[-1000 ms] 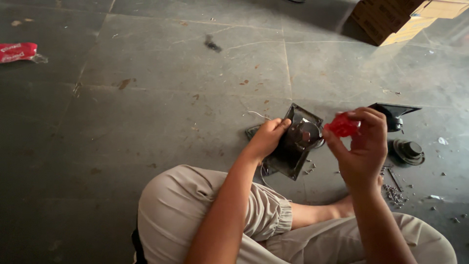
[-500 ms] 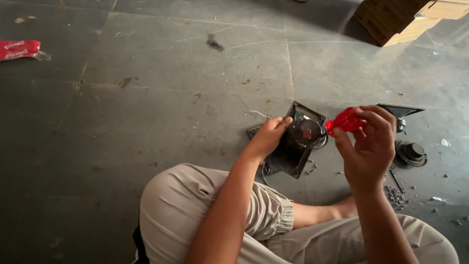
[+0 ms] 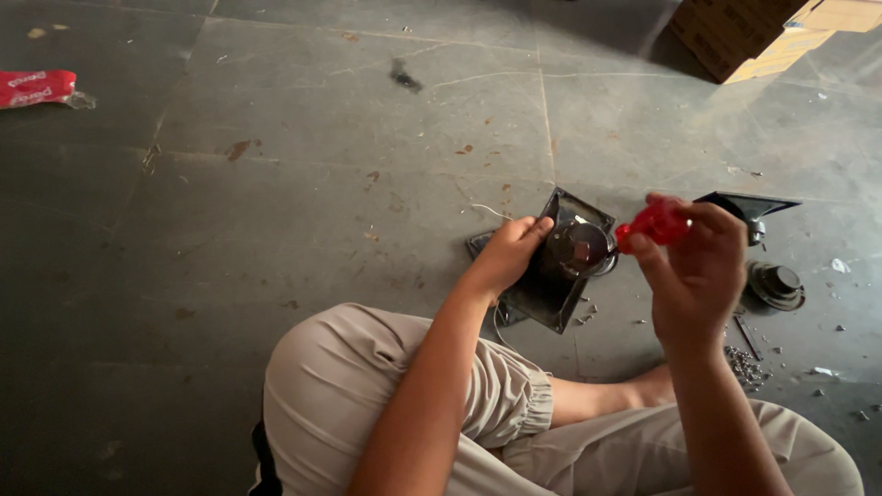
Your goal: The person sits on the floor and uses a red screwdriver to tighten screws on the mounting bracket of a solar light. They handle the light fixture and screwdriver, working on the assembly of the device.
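Down on the grey stone floor (image 3: 303,174), seated with knees bent in beige trousers (image 3: 367,386). Left hand (image 3: 508,254) curled over the near edge of a black square speaker frame (image 3: 551,285), fingers pressed against it, holding it tilted up off the floor. Right hand (image 3: 698,266) closed around the red handle of a screwdriver (image 3: 654,223), tip aimed at the round metal magnet (image 3: 577,248) in the middle of the frame; contact point too small to make out. Just right of that hand, a second black frame (image 3: 749,204) and a round black part (image 3: 776,283) lying flat. Near the right knee, a small heap of screws (image 3: 746,366). Well apart at upper left, a red wrapper (image 3: 37,87); at upper right, stacked cardboard boxes (image 3: 744,37).
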Action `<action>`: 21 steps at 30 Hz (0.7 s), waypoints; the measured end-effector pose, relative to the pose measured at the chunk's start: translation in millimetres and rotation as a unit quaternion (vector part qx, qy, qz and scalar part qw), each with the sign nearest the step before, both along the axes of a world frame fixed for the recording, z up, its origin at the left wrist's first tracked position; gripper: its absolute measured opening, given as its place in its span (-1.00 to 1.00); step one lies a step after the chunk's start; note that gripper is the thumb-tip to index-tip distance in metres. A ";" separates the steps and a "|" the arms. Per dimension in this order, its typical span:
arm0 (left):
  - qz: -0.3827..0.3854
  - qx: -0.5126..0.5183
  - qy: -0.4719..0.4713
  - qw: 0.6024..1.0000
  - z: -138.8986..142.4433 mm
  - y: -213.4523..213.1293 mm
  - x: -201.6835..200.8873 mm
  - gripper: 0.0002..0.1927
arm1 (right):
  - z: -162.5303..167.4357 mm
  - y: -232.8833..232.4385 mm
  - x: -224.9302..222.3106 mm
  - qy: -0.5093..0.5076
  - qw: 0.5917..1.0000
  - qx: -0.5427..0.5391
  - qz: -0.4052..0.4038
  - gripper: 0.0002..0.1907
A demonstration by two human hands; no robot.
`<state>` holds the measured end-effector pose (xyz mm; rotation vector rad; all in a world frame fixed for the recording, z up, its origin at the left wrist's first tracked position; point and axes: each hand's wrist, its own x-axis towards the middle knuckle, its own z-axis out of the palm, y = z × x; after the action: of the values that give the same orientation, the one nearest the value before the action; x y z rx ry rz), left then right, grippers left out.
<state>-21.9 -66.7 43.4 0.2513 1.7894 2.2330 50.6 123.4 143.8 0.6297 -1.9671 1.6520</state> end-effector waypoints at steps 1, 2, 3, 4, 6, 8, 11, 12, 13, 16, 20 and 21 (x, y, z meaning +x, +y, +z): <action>-0.002 0.006 -0.003 1.000 0.5 0.5 -0.1 -0.54 | 0.0 0.5 0.1 -0.010 1.000 -0.009 0.002 -0.56; -0.003 0.011 -0.006 1.000 0.5 0.6 -0.1 -0.55 | -0.9 0.5 0.0 -0.019 1.000 -0.018 0.005 -0.55; -0.002 0.016 -0.010 1.000 0.1 0.1 -0.1 -0.55 | -2.2 0.2 -0.3 -0.028 0.999 -0.027 0.010 -0.54; -0.002 0.011 -0.013 1.000 -0.4 -0.2 -0.1 -0.55 | -3.9 -0.1 -0.5 -0.029 0.999 -0.019 0.011 -0.54; 0.000 0.001 -0.019 1.000 -1.8 0.0 -0.3 -0.55 | -6.7 1.9 -0.7 -0.029 0.999 -0.003 0.013 -0.52; 0.002 -0.006 -0.008 1.000 -3.0 0.0 -0.4 -0.54 | -10.2 4.6 -1.5 -0.037 0.998 -0.027 0.034 -0.53; -0.003 -0.001 0.000 1.000 -3.7 -0.1 -0.6 -0.54 | -16.5 8.2 -4.2 -0.064 0.992 -0.093 0.050 -0.54; -0.006 0.003 0.001 1.000 -3.8 0.0 -0.5 -0.54 | -18.1 9.3 -4.9 -0.066 0.992 -0.101 0.046 -0.53; -0.011 0.003 -0.004 1.000 -4.0 0.1 -0.4 -0.54 | -19.4 10.2 -5.6 -0.067 0.991 -0.109 0.043 -0.52; -0.018 0.004 -0.014 1.000 -4.8 0.9 0.1 -0.54 | -18.6 12.0 -8.7 -0.029 0.999 -0.046 -0.001 -0.49; -0.021 0.014 -0.001 1.000 -6.5 2.0 -0.9 -0.51 | -6.4 11.8 -9.4 -0.003 0.999 0.035 -0.040 -0.54; -0.027 0.017 0.004 0.999 -6.7 2.4 -1.2 -0.51 | -2.0 11.1 -8.4 -0.016 0.999 0.035 -0.035 -0.55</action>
<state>-23.2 -64.3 36.7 0.3123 1.7281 2.2295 42.2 134.5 141.7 0.5576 -2.0532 1.5669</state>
